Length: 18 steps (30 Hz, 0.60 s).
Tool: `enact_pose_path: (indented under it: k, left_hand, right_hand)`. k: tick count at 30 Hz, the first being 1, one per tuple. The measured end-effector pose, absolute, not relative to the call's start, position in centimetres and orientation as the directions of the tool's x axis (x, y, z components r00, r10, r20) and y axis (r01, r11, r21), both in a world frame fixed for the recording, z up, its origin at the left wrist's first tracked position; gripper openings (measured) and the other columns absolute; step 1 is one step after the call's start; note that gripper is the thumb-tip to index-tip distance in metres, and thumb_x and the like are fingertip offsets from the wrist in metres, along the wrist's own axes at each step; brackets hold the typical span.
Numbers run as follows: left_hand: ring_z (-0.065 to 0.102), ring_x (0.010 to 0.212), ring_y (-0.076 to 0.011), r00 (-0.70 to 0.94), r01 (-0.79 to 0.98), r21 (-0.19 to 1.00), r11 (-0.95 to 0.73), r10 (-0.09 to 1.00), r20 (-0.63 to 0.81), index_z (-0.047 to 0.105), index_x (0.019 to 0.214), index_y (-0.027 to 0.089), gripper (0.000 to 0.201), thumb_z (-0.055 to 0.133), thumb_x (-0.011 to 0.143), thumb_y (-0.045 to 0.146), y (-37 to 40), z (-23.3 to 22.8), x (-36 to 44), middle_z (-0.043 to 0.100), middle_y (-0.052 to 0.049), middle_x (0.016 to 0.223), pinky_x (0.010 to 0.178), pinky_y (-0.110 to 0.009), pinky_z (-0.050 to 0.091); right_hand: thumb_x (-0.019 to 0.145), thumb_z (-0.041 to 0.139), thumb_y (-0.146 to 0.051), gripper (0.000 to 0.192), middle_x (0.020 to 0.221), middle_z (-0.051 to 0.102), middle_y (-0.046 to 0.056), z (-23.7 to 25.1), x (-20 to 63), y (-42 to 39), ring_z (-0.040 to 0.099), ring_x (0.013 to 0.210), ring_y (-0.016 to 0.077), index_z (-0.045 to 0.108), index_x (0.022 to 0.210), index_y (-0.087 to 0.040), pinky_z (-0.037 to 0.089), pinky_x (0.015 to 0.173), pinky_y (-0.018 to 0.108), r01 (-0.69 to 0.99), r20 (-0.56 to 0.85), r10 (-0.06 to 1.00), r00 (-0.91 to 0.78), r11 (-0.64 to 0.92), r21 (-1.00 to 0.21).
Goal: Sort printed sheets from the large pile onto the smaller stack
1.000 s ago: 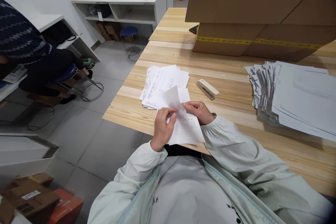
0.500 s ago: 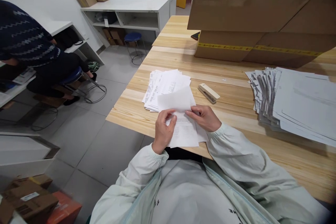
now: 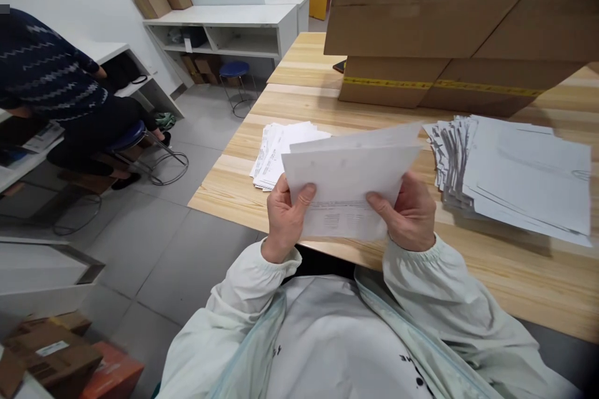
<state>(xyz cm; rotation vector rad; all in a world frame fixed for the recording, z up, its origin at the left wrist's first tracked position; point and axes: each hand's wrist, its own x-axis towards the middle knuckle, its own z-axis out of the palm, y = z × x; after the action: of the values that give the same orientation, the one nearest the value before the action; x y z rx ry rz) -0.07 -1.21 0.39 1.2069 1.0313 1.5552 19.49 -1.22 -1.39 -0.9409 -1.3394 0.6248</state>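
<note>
White paper: a few printed sheets (image 3: 346, 171), loosely layered, tilted up before me over the near part of the desk (image 3: 229, 187), top edges fanned apart. My left grip (image 3: 286, 218) pinches one side, my right grip (image 3: 412, 212) the other, thumbs on the near face. Sheet count: cannot tell.

Handling, my guess: very light, limp, quick to bow or crease, smooth enough for layers to slide. Best hold: both side edges, gentle thumb pressure.

Desk top pale, wood-grained, flat. Smaller paper stack (image 3: 272, 153) beyond the sheets, to my left; larger, ragged-edged paper stack (image 3: 528, 184) to my right. Yellow-taped cardboard box (image 3: 444, 9) at the back.

Room: grey tiled floor (image 3: 159, 249), blue-topped stool (image 3: 234, 69), white shelving unit (image 3: 224, 14). Seated person (image 3: 56, 75) in patterned sweater, well apart, left.
</note>
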Motion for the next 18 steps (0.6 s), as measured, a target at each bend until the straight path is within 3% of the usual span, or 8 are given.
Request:
enact_pose_path:
  k: [2, 3, 6, 9, 18]
  left_hand:
    - [0.067, 0.093, -0.0187, -0.166, -0.113, 0.942, -0.317, 0.940, 0.297, 0.064, 0.100, 0.023, 0.040, 0.071, 0.080, 0.057, -1.2, 0.3, 0.6, 0.072, -0.002, 0.098, 0.086, -0.032, 0.054]
    - [0.066, 0.093, -0.0185, -0.176, -0.093, 0.936, -0.339, 0.931, 0.320, 0.064, 0.100, 0.023, 0.039, 0.070, 0.081, 0.057, -1.1, 0.2, 0.8, 0.072, -0.002, 0.096, 0.086, -0.032, 0.054]
    - [0.065, 0.091, -0.0175, -0.186, -0.050, 0.930, -0.363, 0.919, 0.349, 0.061, 0.098, 0.023, 0.036, 0.067, 0.084, 0.056, -1.1, -0.3, 1.5, 0.069, -0.001, 0.091, 0.083, -0.030, 0.053]
    - [0.063, 0.086, -0.0162, -0.155, -0.028, 0.937, -0.348, 0.928, 0.340, 0.056, 0.096, 0.023, 0.035, 0.066, 0.085, 0.055, -1.1, -0.9, 2.3, 0.065, 0.000, 0.086, 0.080, -0.028, 0.052]
    - [0.064, 0.094, -0.0181, -0.087, 0.038, 0.947, -0.320, 0.943, 0.322, 0.052, 0.099, 0.023, 0.035, 0.065, 0.087, 0.054, -1.2, -2.3, 3.5, 0.065, -0.002, 0.090, 0.085, -0.029, 0.052]
  right_hand:
    - [0.074, 0.082, -0.039, 0.078, 0.121, 0.070, 0.006, -1.4, 19.5, -1.2, 0.068, 0.101, 0.0217, 0.048, 0.144, -0.034, 0.056, 0.086, 0.037, 0.072, 0.503, 0.837, 0.216, 0.500, -0.863]
    - [0.072, 0.083, -0.039, 0.081, 0.122, 0.070, 0.006, -1.5, 19.6, -1.2, 0.068, 0.102, 0.0218, 0.047, 0.144, -0.035, 0.056, 0.086, 0.038, 0.040, 0.479, 0.847, 0.231, 0.483, -0.874]
    - [0.068, 0.086, -0.040, 0.050, 0.106, 0.075, 0.005, -2.6, 20.0, -1.2, 0.070, 0.092, 0.0224, 0.069, 0.114, -0.030, 0.058, 0.081, 0.038, -0.052, 0.372, 0.893, 0.255, 0.397, -0.916]
    - [0.064, 0.088, -0.040, 0.029, 0.092, 0.078, 0.005, -3.9, 20.4, -1.3, 0.071, 0.081, 0.0233, 0.076, 0.086, -0.025, 0.059, 0.076, 0.040, -0.077, 0.266, 0.931, 0.249, 0.293, -0.953]
    - [0.060, 0.089, -0.038, 0.024, 0.081, 0.078, 0.004, -5.0, 20.8, -1.5, 0.070, 0.070, 0.0233, 0.078, 0.076, -0.024, 0.059, 0.063, 0.038, -0.051, 0.219, 0.946, 0.240, 0.237, -0.970]
